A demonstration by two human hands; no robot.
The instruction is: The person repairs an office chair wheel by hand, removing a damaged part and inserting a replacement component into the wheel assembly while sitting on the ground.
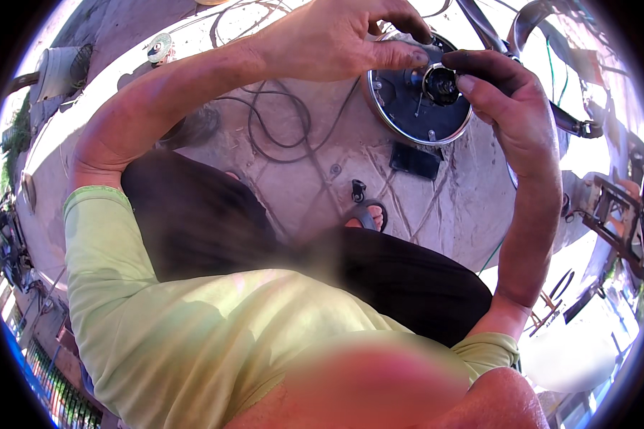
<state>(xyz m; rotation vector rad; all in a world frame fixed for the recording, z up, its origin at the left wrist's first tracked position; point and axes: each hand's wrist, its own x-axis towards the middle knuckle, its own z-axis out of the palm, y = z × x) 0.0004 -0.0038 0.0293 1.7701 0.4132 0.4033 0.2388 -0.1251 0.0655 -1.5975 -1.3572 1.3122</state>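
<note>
The round black plate [401, 104] with a shiny rim is at the far side, a bit right of the middle. A dark round part [444, 87] sits on it. The left hand [340, 43] is over the far left of the plate. Its thumb and pointing finger have a small gap between their tips, but I cannot tell if its grip has something. The right hand [511, 96] has its thumb and finger at the right edge of the dark part. I cannot tell if that grip is clamped on it. A flat black thing [415, 161] lies just near of the plate. A long dark cord [308, 121] loops on the floor [293, 189] to the left.
</note>
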